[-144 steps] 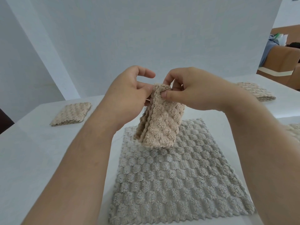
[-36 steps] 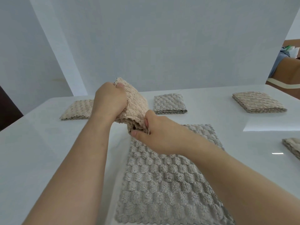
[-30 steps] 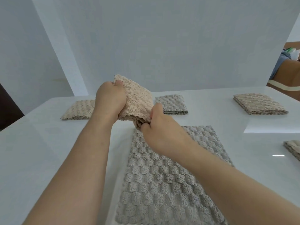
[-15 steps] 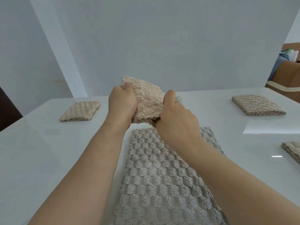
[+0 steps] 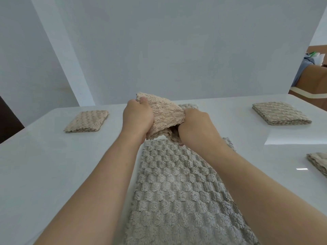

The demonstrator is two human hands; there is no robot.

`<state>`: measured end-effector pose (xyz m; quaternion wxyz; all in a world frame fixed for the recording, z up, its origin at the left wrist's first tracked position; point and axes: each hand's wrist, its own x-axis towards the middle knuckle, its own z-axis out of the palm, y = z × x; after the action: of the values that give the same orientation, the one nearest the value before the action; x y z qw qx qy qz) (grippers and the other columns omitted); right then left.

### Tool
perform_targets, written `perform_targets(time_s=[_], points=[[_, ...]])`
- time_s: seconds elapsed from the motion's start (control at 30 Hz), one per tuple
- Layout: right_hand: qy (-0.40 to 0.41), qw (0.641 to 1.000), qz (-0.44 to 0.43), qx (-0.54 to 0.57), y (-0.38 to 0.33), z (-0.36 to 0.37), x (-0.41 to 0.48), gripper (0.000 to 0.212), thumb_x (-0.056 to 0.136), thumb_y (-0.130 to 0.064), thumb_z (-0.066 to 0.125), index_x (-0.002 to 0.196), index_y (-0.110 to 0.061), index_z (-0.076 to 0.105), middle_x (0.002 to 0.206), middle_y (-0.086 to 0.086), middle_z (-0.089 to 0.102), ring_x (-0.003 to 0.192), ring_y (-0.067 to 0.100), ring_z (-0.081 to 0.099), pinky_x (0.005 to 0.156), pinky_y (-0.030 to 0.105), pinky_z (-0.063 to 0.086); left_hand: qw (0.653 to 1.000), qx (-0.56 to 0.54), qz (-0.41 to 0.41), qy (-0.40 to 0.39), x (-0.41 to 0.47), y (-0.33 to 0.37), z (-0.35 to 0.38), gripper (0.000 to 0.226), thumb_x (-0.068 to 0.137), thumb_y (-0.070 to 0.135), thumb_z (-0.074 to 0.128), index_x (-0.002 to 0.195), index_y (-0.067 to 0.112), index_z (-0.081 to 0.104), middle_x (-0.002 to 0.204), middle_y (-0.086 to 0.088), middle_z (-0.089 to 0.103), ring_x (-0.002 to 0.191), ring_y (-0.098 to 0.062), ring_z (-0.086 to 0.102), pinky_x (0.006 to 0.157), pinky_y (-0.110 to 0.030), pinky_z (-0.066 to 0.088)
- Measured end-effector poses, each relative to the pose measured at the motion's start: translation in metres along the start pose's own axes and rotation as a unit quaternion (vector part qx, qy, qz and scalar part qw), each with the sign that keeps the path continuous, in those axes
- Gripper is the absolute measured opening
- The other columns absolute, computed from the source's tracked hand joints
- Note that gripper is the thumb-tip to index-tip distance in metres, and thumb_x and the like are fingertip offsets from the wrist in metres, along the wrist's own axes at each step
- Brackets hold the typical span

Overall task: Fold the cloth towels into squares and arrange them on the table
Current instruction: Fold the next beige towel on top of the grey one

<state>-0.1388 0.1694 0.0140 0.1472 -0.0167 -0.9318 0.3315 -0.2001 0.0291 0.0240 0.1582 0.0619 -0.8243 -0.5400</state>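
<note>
Both hands hold a folded beige towel (image 5: 163,114) above the white table (image 5: 44,165), just past the far edge of a grey towel (image 5: 177,188) that lies spread flat in front of me. My left hand (image 5: 137,119) grips the beige towel's left side, thumb on top. My right hand (image 5: 196,126) grips its right side from beside and below. A folded grey towel (image 5: 189,106) peeks out behind the held one, mostly hidden.
Folded towels lie on the table: a beige one (image 5: 87,121) at the far left, a tan one (image 5: 280,115) at the far right, and another (image 5: 318,163) at the right edge. A white wall stands behind the table.
Both hands have carried the folded beige towel forward and to the right, lowering it toward the table near the hidden folded grey towel. My right thumb is no longer raised.
</note>
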Motion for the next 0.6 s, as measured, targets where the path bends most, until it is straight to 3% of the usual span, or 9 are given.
perform_targets(time_s=[0.07, 0.17, 0.23, 0.33, 0.37, 0.43, 0.5, 0.6], points=[[0.012, 1.0, -0.007, -0.013, 0.002, 0.002, 0.0, 0.006, 0.081, 0.002, 0.048, 0.083, 0.001, 0.054, 0.073, 0.015, 0.063, 0.055, 0.029, 0.056, 0.047, 0.037, 0.044, 1.0, -0.006, -0.009, 0.001, 0.003, 0.0, -0.003, 0.046, 0.108, 0.038, 0.034, 0.128, 0.002, 0.054, 0.101, -0.004, 0.059, 0.081, -0.015, 0.055, 0.063, -0.028, 0.038], [0.033, 0.995, -0.019, -0.093, 0.004, 0.0, -0.002, 0.025, 0.084, -0.001, 0.054, 0.109, -0.006, 0.059, 0.079, 0.01, 0.06, 0.06, 0.029, 0.061, 0.049, 0.038, 0.053, 0.999, -0.034, -0.034, 0.001, 0.009, 0.0, -0.009, 0.045, 0.107, 0.04, 0.036, 0.131, 0.004, 0.053, 0.119, -0.009, 0.061, 0.101, -0.025, 0.059, 0.081, -0.033, 0.044], [0.043, 0.983, -0.041, -0.172, 0.004, 0.0, -0.005, 0.026, 0.086, 0.002, 0.054, 0.108, -0.01, 0.053, 0.073, 0.004, 0.049, 0.056, 0.022, 0.05, 0.044, 0.032, 0.039, 0.998, -0.041, -0.039, -0.006, 0.01, -0.002, -0.008, 0.044, 0.107, 0.039, 0.037, 0.128, 0.004, 0.053, 0.114, -0.009, 0.062, 0.099, -0.025, 0.061, 0.079, -0.032, 0.046], [0.009, 0.968, -0.062, -0.244, -0.002, 0.001, -0.009, 0.02, 0.087, 0.004, 0.05, 0.096, -0.01, 0.041, 0.069, 0.004, 0.044, 0.052, 0.019, 0.041, 0.043, 0.03, 0.027, 0.999, -0.013, -0.032, -0.001, 0.01, -0.003, -0.01, 0.039, 0.108, 0.036, 0.038, 0.116, 0.002, 0.055, 0.09, -0.005, 0.058, 0.078, -0.019, 0.057, 0.061, -0.028, 0.04], [-0.02, 0.975, -0.051, -0.216, -0.001, 0.002, -0.007, 0.015, 0.089, 0.003, 0.049, 0.095, -0.01, 0.043, 0.073, 0.006, 0.049, 0.054, 0.02, 0.045, 0.043, 0.031, 0.031, 1.0, -0.007, -0.03, -0.001, 0.011, -0.003, -0.012, 0.039, 0.108, 0.036, 0.039, 0.113, 0.002, 0.057, 0.088, -0.005, 0.059, 0.078, -0.021, 0.058, 0.062, -0.028, 0.042], [-0.089, 0.996, 0.018, -0.028, -0.002, -0.001, -0.001, 0.013, 0.094, 0.0, 0.044, 0.101, -0.004, 0.053, 0.084, 0.012, 0.063, 0.06, 0.025, 0.061, 0.05, 0.033, 0.05, 1.0, 0.0, -0.03, -0.003, 0.013, -0.003, -0.016, 0.035, 0.107, 0.035, 0.041, 0.104, 0.004, 0.058, 0.087, -0.007, 0.061, 0.083, -0.027, 0.061, 0.072, -0.031, 0.046], [-0.144, 0.965, 0.107, 0.194, -0.003, 0.0, 0.004, 0.031, 0.096, 0.004, 0.036, 0.119, 0.003, 0.056, 0.096, 0.019, 0.073, 0.062, 0.03, 0.073, 0.058, 0.037, 0.058, 1.0, 0.009, -0.026, 0.001, 0.013, -0.002, -0.018, 0.033, 0.108, 0.034, 0.041, 0.101, 0.006, 0.056, 0.082, -0.004, 0.058, 0.079, -0.025, 0.059, 0.07, -0.031, 0.045], [-0.111, 0.939, 0.136, 0.297, -0.005, 0.002, 0.004, 0.036, 0.099, -0.004, 0.035, 0.128, -0.009, 0.055, 0.094, 0.017, 0.076, 0.063, 0.031, 0.076, 0.061, 0.042, 0.061, 1.0, 0.02, -0.018, 0.014, 0.01, 0.0, -0.019, 0.032, 0.108, 0.034, 0.038, 0.108, 0.006, 0.053, 0.084, -0.001, 0.055, 0.073, -0.016, 0.053, 0.06, -0.028, 0.038]])
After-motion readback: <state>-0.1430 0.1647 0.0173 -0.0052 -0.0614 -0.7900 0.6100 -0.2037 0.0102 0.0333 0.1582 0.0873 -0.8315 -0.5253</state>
